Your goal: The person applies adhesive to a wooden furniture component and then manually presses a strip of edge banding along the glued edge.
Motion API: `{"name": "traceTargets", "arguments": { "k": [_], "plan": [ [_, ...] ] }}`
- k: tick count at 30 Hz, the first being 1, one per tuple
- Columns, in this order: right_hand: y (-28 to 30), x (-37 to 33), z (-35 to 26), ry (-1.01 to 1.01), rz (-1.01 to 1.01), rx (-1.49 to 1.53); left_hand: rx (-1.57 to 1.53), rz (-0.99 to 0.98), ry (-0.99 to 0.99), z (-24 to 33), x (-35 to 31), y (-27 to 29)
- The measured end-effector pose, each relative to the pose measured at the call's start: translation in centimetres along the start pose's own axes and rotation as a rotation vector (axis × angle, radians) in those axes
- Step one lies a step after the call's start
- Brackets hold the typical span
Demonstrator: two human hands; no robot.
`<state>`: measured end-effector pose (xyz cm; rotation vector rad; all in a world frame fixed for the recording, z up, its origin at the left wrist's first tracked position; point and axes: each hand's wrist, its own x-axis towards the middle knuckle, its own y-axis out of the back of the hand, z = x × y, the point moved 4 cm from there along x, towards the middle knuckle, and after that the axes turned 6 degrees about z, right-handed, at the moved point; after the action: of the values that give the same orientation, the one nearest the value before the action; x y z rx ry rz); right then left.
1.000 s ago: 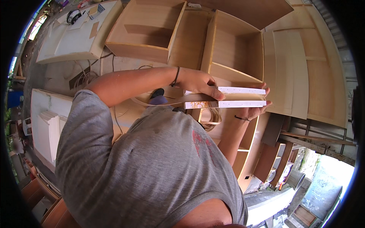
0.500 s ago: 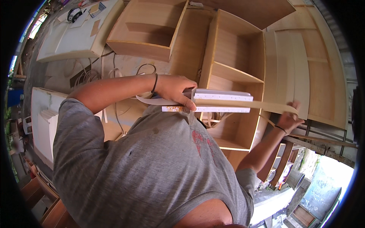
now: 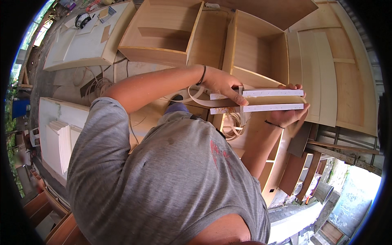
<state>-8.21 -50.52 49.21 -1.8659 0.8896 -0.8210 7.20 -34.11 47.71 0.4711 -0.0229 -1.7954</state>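
Note:
Across my front lies a pair of white rails (image 3: pixel 273 108) with a tan edging strip (image 3: pixel 273 99) running between them. A thin grey crosspiece (image 3: pixel 241 110) spans the rails near their left part. My left hand (image 3: pixel 222 83) is closed at this crosspiece, thumb pressed over the strip. From beneath it, the strip's tail curls out to the left. My right hand (image 3: pixel 283 117) wraps the right end of the rails from below, with fingertips showing past the far rail. Its palm is partly hidden by the near rail.
Open wooden cabinet boxes (image 3: pixel 153 54) stand ahead, one under the rails. Near that one hangs a coil of edging strip (image 3: pixel 233 127). Pale boards (image 3: pixel 316 77) lie at right. Left are a white-topped box (image 3: pixel 81 45), a loose strip coil (image 3: pixel 98 86) and stacked white pieces (image 3: pixel 58 143).
My left hand and the rails have shifted right. My right hand, which was beyond the rails with the strip stretched out, has come back left and grips their right end.

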Motion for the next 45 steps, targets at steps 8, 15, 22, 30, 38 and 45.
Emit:
{"name": "traceTargets", "arguments": {
  "k": [8,15,22,30,38,45],
  "plan": [
    [0.5,0.0,-5.6,-0.023,-0.102,0.064,-0.04,0.14,0.164,-8.4,-2.3,5.0],
    [-0.6,1.0,-9.8,0.029,-0.148,0.054,0.012,-0.238,0.042,-13.5,-3.7,-3.7],
    [-2.4,1.5,-10.6,0.049,-0.171,0.033,0.047,0.362,0.299,-19.9,-0.8,3.2],
    [1.7,4.5,-8.9,0.123,-0.098,0.16,0.635,1.519,-0.463,1.9,-13.4,22.3],
    [1.8,7.1,-7.7,0.003,-0.163,0.322,1.317,1.813,-0.747,7.2,-26.0,19.3],
    [3.6,7.8,-10.4,0.06,-0.171,0.195,1.264,1.171,-0.411,0.5,-26.5,14.3]
  ]
}}
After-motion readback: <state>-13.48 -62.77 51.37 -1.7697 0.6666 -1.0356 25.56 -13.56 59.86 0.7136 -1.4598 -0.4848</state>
